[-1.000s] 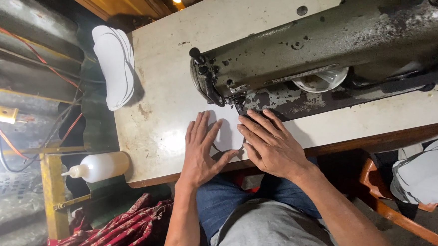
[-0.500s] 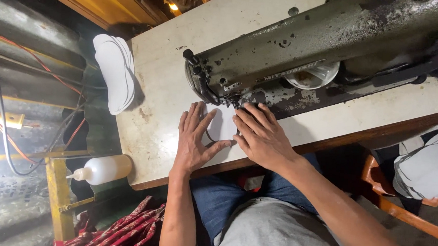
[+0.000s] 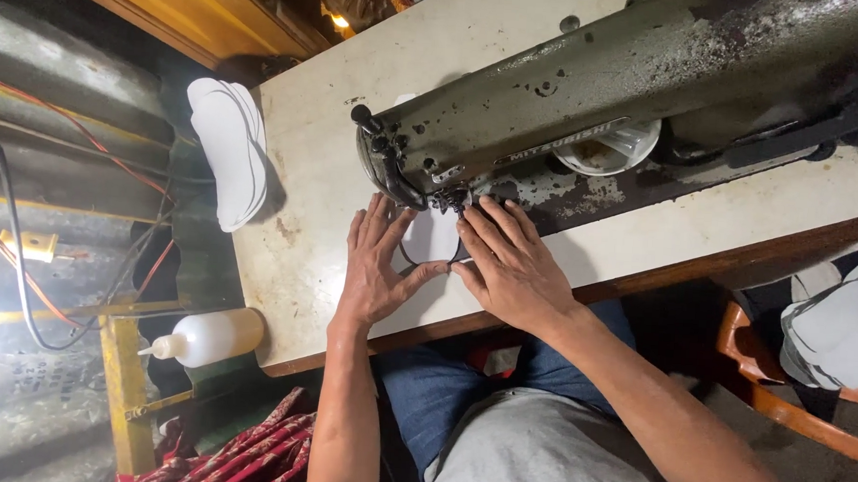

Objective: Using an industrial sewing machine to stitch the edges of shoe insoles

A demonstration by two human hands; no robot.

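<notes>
White piece (image 3: 431,237) lies at the needle of the sewing machine (image 3: 592,113); stitching step, I judge. My left hand (image 3: 374,267) and right hand (image 3: 508,265) press it flat, fingers spread. Next calls for steady, even feeding.

Left hand: the left hand (image 3: 377,264) lies flat, fingers spread, on the white piece (image 3: 431,235).
Right hand: the right hand (image 3: 512,265) presses the same piece, fingertips just under the sewing machine (image 3: 632,95) head.
Table: pale table (image 3: 325,167); a stack of white soles (image 3: 226,150) hangs over its far-left edge.
Below: a white squeeze bottle (image 3: 205,337) beside a yellow frame (image 3: 126,391).
</notes>
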